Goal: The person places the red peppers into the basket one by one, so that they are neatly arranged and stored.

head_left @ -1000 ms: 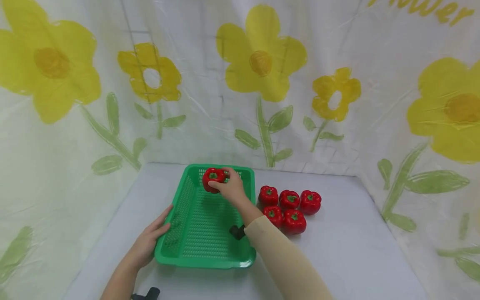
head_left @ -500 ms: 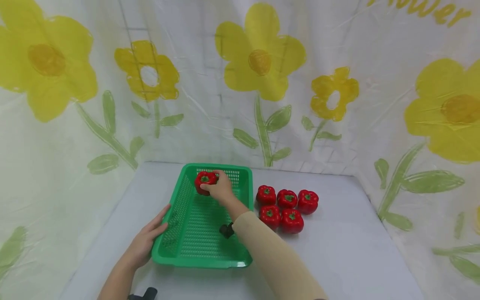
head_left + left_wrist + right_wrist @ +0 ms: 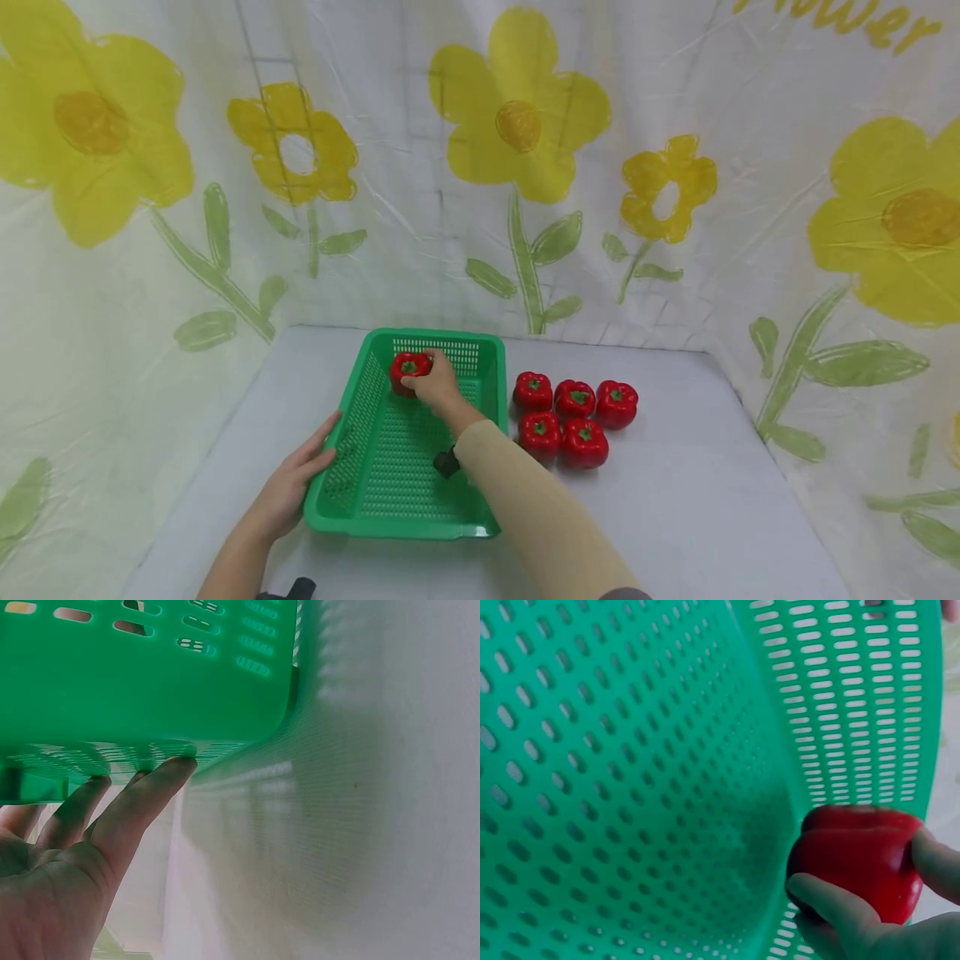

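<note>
Right hand, fingers curled round a red pepper, pepper upright between thumb and fingers, inside the green basket near its far-left corner, left hand, fingers extended against the basket's left side, five other peppers on the bench, right of the basket.

The head camera is looking forward and down over the counter from farthest off; the flowered curtain is filling the upper half of its frame, the green basket showing below, left of centre. The left wrist camera is facing the basket's outer side from close by, the left hand appearing at lower left. The right wrist camera is looking closely into the basket, a red pepper showing at lower right. That view and the head view are sharing the pepper and the basket's interior; head and left wrist views are sharing the left hand.
</note>
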A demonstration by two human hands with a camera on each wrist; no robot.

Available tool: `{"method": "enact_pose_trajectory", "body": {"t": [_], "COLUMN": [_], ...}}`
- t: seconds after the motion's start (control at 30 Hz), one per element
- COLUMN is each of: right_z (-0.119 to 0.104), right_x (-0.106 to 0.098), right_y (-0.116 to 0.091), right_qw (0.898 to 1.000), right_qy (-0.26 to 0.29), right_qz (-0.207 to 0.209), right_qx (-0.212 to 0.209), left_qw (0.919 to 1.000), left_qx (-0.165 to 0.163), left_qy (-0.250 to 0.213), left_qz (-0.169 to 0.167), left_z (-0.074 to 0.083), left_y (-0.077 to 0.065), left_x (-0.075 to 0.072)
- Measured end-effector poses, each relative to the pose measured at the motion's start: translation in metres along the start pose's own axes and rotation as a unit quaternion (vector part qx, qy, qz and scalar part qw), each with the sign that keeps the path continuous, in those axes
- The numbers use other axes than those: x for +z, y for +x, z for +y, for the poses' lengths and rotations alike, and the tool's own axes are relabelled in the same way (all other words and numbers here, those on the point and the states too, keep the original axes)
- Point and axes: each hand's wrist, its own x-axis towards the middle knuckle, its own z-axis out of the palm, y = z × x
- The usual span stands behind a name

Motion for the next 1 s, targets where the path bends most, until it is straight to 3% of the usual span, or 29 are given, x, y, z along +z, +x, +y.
{"method": "enact_pose_trajectory", "body": {"t": [0.5, 0.8, 1.0], "right_z": [0.019, 0.017, -0.001], "right_x": [0.011, 0.013, 0.006], "right_y": [0.007, 0.003, -0.003], "right_qw": [0.999, 0.998, 0.996], "right_qy": [-0.025, -0.038, -0.065], "right_qz": [-0.017, -0.016, -0.023], "right_qx": [-0.045, -0.043, -0.057], "left_qw": [0.9999, 0.9993, 0.9994], "left_qx": [-0.008, -0.032, -0.028], "left_qy": [-0.009, -0.022, -0.020], "left_qz": [0.002, -0.003, -0.002], "left_z": [0.003, 0.003, 0.005], "left_y": [-0.001, -0.002, -0.001], "left_x": [0.000, 0.001, -0.001]}}
